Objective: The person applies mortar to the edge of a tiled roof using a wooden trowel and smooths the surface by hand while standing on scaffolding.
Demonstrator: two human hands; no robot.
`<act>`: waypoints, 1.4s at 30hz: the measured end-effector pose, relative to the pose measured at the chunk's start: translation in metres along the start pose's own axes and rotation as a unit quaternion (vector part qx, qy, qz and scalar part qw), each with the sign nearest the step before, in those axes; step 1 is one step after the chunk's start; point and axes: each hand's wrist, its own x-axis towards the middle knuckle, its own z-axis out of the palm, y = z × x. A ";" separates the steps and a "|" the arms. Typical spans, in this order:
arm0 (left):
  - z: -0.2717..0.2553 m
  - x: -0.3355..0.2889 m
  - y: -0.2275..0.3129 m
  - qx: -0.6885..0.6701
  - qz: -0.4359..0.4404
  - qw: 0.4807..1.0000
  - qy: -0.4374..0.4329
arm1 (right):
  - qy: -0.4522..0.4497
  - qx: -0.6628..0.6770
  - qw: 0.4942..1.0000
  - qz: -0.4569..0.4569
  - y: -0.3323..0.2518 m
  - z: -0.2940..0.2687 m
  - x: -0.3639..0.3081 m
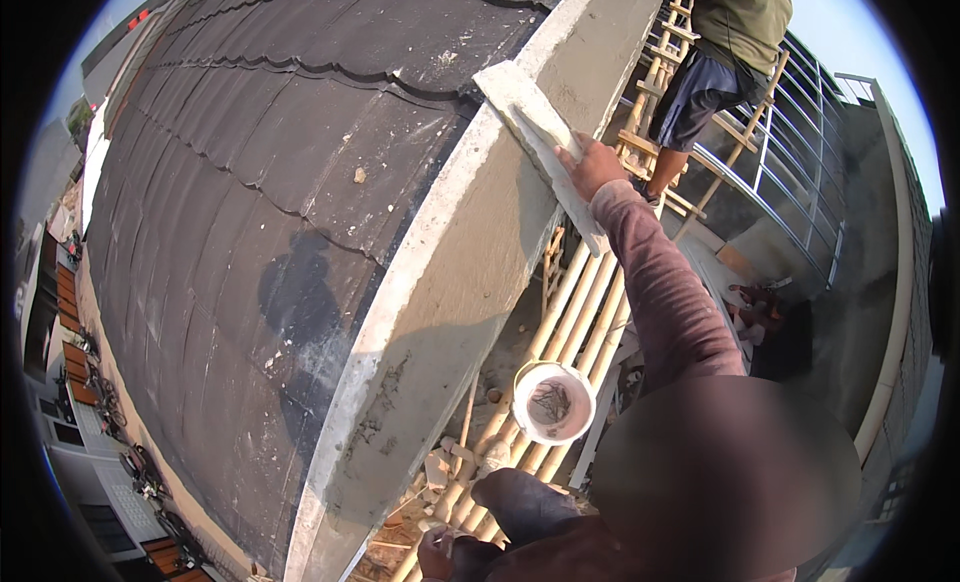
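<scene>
A long, flat, pale plastering float (530, 132) lies slantwise across the upper edge of a grey plastered wall (480, 252). My right hand (592, 168) is closed on the grip along its back, the arm stretched out in a maroon sleeve. Low in the picture, beside my bent knee, my left hand (437, 552) looks curled. What it holds, if anything, I cannot make out. A pale bucket (578, 410) with some grey material inside stands on bamboo poles, between my knee and the float.
Dark roof tiles (270, 162) slope away left of the wall. Bamboo poles (580, 302) form the scaffold on its right. Another person (715, 72) is on the bamboo framework ahead. Metal roof framing (800, 172) spans the right side. Far below on the left are parked motorbikes (145, 472).
</scene>
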 end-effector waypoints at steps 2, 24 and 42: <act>-0.001 -0.006 0.019 0.015 0.012 1.000 0.004 | -0.135 0.001 0.990 -0.032 -0.040 0.024 -0.099; -0.030 -0.078 -0.045 0.024 -0.020 0.999 0.008 | -0.099 0.008 0.993 -0.060 -0.061 0.039 -0.157; -0.062 -0.069 -0.057 0.085 0.071 0.994 0.006 | -0.076 0.010 0.996 -0.037 -0.061 0.022 -0.178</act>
